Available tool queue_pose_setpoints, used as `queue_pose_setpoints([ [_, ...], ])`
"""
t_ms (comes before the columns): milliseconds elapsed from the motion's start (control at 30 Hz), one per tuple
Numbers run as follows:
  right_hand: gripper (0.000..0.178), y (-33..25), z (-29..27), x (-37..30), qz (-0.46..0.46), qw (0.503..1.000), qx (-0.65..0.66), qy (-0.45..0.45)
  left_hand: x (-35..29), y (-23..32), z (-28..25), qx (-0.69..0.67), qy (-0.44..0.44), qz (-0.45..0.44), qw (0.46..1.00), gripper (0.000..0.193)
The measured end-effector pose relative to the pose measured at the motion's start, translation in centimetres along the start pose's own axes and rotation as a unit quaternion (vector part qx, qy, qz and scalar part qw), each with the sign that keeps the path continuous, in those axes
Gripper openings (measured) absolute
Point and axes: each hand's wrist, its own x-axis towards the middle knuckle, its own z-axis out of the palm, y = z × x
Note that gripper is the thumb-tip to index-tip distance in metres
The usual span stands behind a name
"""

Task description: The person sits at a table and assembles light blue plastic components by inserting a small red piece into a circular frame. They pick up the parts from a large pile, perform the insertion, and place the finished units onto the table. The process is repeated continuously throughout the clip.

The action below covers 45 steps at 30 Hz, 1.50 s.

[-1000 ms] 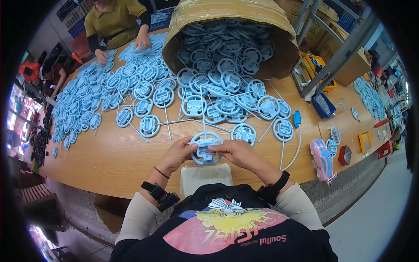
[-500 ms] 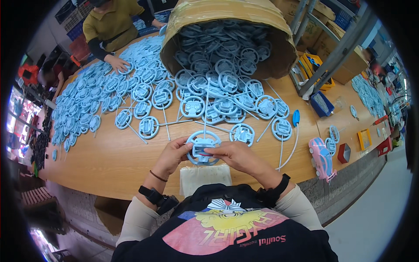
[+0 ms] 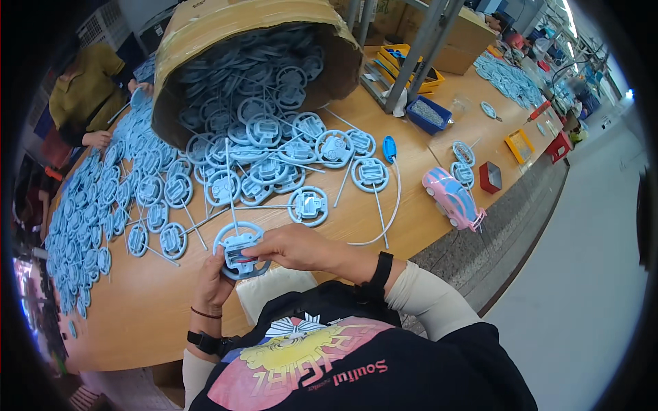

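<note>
One wheel (image 3: pixel 239 241) is held over the near side of the bench (image 3: pixel 147 301), its stick (image 3: pixel 231 188) pointing away from the wearer. Left grip (image 3: pixel 212 282): closed on the rim's left side. Right grip (image 3: pixel 291 247): fingertips drawn in at the hub beside a red strip (image 3: pixel 245 260); whether they pinch it cannot be told. Judged good practice: brace the rim firmly, steady the hub, apply light fingertip pressure, avoid snagging the strip.

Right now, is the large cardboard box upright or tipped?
Tipped: the large cardboard box has its open mouth facing the person, with light-blue steering-wheel-shaped parts heaped from inside it out onto the wooden table.
</note>
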Motion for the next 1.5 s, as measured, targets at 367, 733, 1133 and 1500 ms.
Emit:
queue_pose_setpoints([
  [367, 0.031, 1.9, 0.9, 1.0, 0.052, 0.993, 0.007, -0.102, -1.3, 0.2, -8.2, 0.14, 0.076, -0.012, 0.987, 0.043],
  [733, 0.033, 3.0, -1.9, 0.9, 0.115, 0.992, -0.051, 0.026, 11.3, 10.0, -13.6, 0.243, 0.211, -0.078, 0.944, 0.047],
  [1133, 0.034, 3.0, -2.1, -1.5, 0.102, 0.984, -0.107, 0.096, 17.2, 1.4, -6.2, 0.849, 0.204, 0.136, 0.468, 0.06],
  [1500, 0.034, 2.4, -0.8, -1.1, 0.058, 0.994, -0.068, 0.062, 9.5, 0.6, -6.5, 0.848, 0.188, 0.062, 0.492, 0.04],
])
